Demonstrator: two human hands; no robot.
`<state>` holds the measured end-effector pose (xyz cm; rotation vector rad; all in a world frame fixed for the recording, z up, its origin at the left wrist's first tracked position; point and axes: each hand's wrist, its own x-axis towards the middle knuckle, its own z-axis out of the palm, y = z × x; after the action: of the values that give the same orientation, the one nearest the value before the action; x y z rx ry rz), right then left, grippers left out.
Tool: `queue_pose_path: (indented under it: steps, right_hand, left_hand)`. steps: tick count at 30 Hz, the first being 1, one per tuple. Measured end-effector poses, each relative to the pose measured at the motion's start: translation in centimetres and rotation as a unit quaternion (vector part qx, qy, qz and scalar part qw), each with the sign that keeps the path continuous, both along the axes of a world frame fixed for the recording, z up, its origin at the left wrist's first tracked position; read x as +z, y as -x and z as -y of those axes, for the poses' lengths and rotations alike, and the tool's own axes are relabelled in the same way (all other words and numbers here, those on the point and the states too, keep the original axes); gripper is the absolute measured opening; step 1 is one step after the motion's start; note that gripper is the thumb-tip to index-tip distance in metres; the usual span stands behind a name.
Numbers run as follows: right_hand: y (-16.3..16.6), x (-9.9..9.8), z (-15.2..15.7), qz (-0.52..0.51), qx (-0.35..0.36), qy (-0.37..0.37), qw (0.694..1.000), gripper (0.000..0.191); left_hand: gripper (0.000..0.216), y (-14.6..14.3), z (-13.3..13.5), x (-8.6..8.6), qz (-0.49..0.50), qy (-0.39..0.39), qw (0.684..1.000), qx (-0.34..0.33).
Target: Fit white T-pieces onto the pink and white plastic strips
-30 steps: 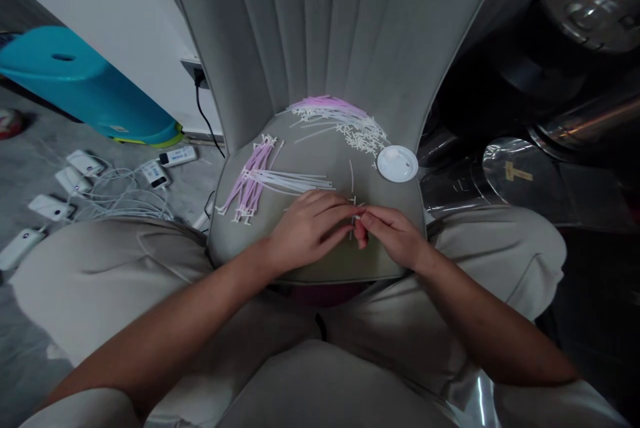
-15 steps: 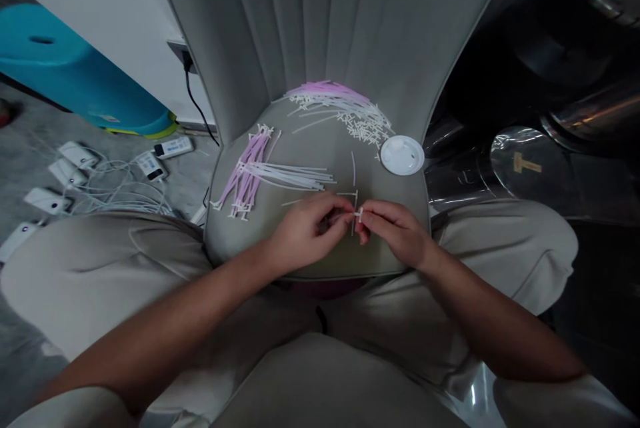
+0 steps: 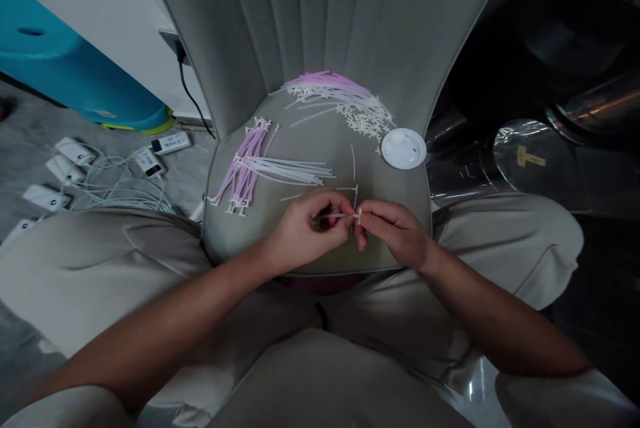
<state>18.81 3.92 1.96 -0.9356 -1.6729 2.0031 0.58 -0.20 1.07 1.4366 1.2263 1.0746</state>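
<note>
My left hand (image 3: 317, 225) is closed, pinching a thin pale stick (image 3: 336, 215) that crosses its palm gap and points right. My right hand (image 3: 395, 231) is closed around a small white connector (image 3: 359, 216) at the stick's tip; whether stick and connector are joined I cannot tell. Just beyond the fingers, a thin rod with a white end piece (image 3: 357, 189) lies on the grey chair seat (image 3: 310, 141), partly hidden by the hands. Above it rests a loose purple stick (image 3: 353, 161). Left of the hands are a bundle of purple sticks with white ends (image 3: 246, 161) and white sticks (image 3: 290, 171).
More sticks with white ends (image 3: 345, 98) are heaped along the seat's back. A white dish (image 3: 403, 149) stands at the right seat edge. White power banks (image 3: 47, 197) and tangled cables (image 3: 120, 185) lie on the floor at left, near a blue object (image 3: 75, 68).
The pale stick now shows in the gap of my left hand, where it was not visible before. Both hands stay together in nearly the same place; the view has shifted slightly.
</note>
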Motion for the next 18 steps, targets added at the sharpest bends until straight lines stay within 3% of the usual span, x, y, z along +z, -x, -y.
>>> queue_pose_path:
  steps: [18]
  right_hand:
    - [0.07, -0.55, 0.02, -0.008, 0.005, -0.015, 1.0, 0.046]
  left_hand:
    - [0.005, 0.07, -0.02, -0.08, -0.027, -0.068, 0.997, -0.001]
